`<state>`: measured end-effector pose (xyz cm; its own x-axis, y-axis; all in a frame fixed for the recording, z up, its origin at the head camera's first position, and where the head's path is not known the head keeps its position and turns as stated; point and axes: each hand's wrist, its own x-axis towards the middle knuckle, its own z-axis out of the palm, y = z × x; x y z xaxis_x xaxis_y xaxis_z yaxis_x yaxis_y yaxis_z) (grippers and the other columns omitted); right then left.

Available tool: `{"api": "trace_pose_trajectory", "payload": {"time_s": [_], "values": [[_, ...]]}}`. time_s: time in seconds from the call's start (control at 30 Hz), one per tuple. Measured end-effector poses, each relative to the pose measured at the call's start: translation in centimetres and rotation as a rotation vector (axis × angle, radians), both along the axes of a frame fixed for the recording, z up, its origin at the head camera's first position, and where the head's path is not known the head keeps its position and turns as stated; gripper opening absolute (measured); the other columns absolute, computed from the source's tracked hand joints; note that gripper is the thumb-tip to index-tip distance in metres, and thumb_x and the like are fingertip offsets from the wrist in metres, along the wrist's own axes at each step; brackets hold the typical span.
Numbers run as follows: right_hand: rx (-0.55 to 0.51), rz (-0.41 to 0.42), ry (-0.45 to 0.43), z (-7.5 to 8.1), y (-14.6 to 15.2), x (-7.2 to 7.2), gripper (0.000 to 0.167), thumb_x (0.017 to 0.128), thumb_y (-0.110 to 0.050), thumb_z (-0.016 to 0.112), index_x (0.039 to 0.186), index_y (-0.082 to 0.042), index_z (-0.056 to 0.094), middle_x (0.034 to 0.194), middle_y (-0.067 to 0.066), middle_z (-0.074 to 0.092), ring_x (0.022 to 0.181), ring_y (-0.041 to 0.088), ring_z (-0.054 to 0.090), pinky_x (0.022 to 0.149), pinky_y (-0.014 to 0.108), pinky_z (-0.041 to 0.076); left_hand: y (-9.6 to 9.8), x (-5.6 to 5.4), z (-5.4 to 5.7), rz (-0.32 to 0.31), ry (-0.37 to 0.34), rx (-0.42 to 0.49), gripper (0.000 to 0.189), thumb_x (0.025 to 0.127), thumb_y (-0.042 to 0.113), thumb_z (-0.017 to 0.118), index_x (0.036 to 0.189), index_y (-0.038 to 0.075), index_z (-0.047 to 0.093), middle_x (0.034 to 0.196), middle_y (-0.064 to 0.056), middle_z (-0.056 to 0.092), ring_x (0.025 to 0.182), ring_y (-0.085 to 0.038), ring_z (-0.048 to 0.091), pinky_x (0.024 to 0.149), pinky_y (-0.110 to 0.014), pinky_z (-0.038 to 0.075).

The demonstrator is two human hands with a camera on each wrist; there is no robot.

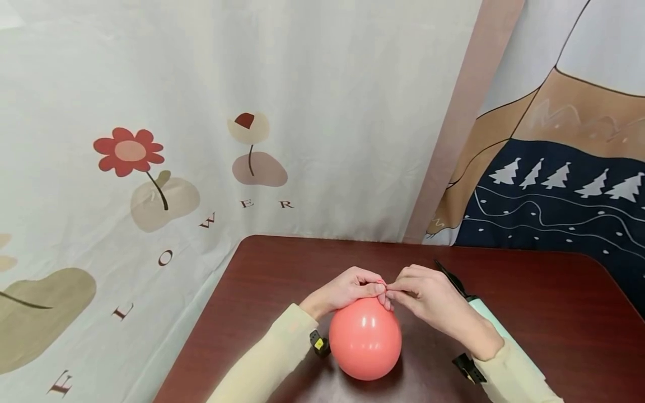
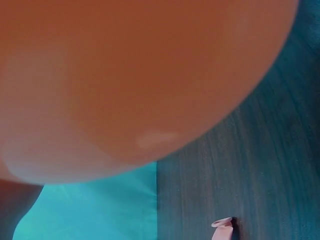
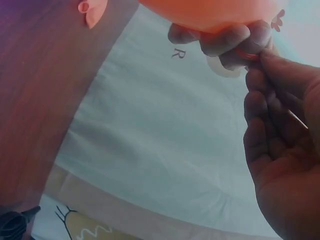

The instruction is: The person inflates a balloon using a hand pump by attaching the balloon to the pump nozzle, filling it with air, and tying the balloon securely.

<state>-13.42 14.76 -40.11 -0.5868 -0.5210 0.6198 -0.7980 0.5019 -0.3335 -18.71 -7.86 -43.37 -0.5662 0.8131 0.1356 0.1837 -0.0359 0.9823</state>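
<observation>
An inflated coral-red balloon (image 1: 365, 340) hangs neck-up between the two hands, over the table. At its top the left hand (image 1: 355, 288) pinches the neck, thumb and fingers curled round it. The fingertips of the right hand (image 1: 428, 296) meet the left ones there and pinch the end of the neck. In the right wrist view, a bit of stretched neck (image 3: 246, 55) shows between the right hand (image 3: 285, 110) and the left fingers (image 3: 227, 42). The balloon's side (image 2: 140, 90) fills most of the left wrist view.
A mint-green pump (image 1: 496, 327) with a black nozzle (image 1: 452, 278) lies on the brown table (image 1: 282, 263), partly behind the right forearm. An uninflated pink balloon (image 3: 95, 12) also lies on the table. Printed curtains (image 1: 342, 112) hang along the table's far and left edges.
</observation>
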Motion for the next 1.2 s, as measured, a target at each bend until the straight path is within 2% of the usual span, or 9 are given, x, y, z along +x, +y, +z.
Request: {"api": "trace_pose_trajectory", "payload": {"time_s": [0.2, 0.33, 0.53, 0.7, 0.9, 1.07, 1.2], "values": [[0.060, -0.014, 0.000, 0.10, -0.25, 0.23, 0.022, 0.076, -0.001, 0.089, 0.086, -0.019, 0.079, 0.082, -0.015, 0.063, 0.076, 0.001, 0.054, 0.062, 0.017, 0.049, -0.03, -0.17, -0.48, -0.030, 0.008, 0.012, 0.025, 0.106, 0.008, 0.055, 0.100, -0.012, 0.069, 0.095, -0.026, 0.073, 0.097, -0.013, 0.072, 0.099, -0.035, 0.054], [0.054, -0.031, -0.003, 0.04, -0.52, 0.45, 0.022, 0.077, -0.004, 0.087, 0.083, -0.021, 0.075, 0.082, -0.016, 0.062, 0.076, 0.001, 0.052, 0.062, 0.015, 0.047, -0.14, -0.08, -0.57, -0.013, 0.014, -0.005, 0.026, 0.106, 0.010, 0.057, 0.105, -0.012, 0.070, 0.096, -0.025, 0.073, 0.095, -0.010, 0.070, 0.092, -0.030, 0.056], [0.060, -0.055, -0.007, -0.08, -0.86, 0.64, 0.026, 0.075, -0.006, 0.088, 0.084, -0.022, 0.070, 0.082, -0.015, 0.059, 0.077, 0.000, 0.050, 0.062, 0.016, 0.048, -0.19, 0.10, -0.54, 0.017, 0.019, -0.011, 0.028, 0.106, 0.013, 0.058, 0.104, -0.013, 0.069, 0.095, -0.023, 0.072, 0.092, -0.008, 0.068, 0.087, -0.026, 0.055], [0.055, -0.079, 0.032, -0.23, -0.90, 0.59, 0.027, 0.074, -0.007, 0.088, 0.081, -0.022, 0.067, 0.080, -0.014, 0.057, 0.076, 0.001, 0.049, 0.062, 0.017, 0.047, 0.08, 0.24, -0.28, 0.038, 0.030, -0.025, 0.030, 0.106, 0.016, 0.058, 0.101, -0.010, 0.070, 0.094, -0.018, 0.071, 0.090, -0.008, 0.066, 0.084, -0.023, 0.054], [0.060, -0.084, 0.092, -0.36, -0.73, 0.52, 0.028, 0.073, -0.005, 0.087, 0.080, -0.021, 0.065, 0.079, -0.012, 0.056, 0.075, 0.003, 0.048, 0.061, 0.019, 0.046, 0.51, 0.12, -0.13, 0.039, 0.043, -0.060, 0.025, 0.105, 0.010, 0.056, 0.098, -0.009, 0.069, 0.093, -0.017, 0.070, 0.088, -0.005, 0.063, 0.079, -0.021, 0.052], [0.057, -0.079, 0.077, -0.62, -0.58, 0.43, 0.027, 0.073, -0.007, 0.084, 0.079, -0.022, 0.062, 0.078, -0.013, 0.053, 0.075, 0.002, 0.047, 0.062, 0.019, 0.046, 0.71, 0.21, -0.08, 0.045, 0.048, -0.059, 0.024, 0.105, 0.008, 0.056, 0.095, -0.009, 0.070, 0.089, -0.015, 0.069, 0.084, -0.005, 0.062, 0.074, -0.021, 0.051], [0.004, -0.053, 0.042, -0.81, -0.47, 0.46, 0.029, 0.072, -0.003, 0.077, 0.079, -0.024, 0.059, 0.079, -0.015, 0.051, 0.076, 0.001, 0.047, 0.064, 0.016, 0.044, 0.78, 0.35, 0.04, 0.038, 0.070, -0.045, 0.024, 0.104, 0.008, 0.058, 0.094, -0.009, 0.070, 0.086, -0.015, 0.069, 0.082, -0.006, 0.061, 0.072, -0.020, 0.050]]}}
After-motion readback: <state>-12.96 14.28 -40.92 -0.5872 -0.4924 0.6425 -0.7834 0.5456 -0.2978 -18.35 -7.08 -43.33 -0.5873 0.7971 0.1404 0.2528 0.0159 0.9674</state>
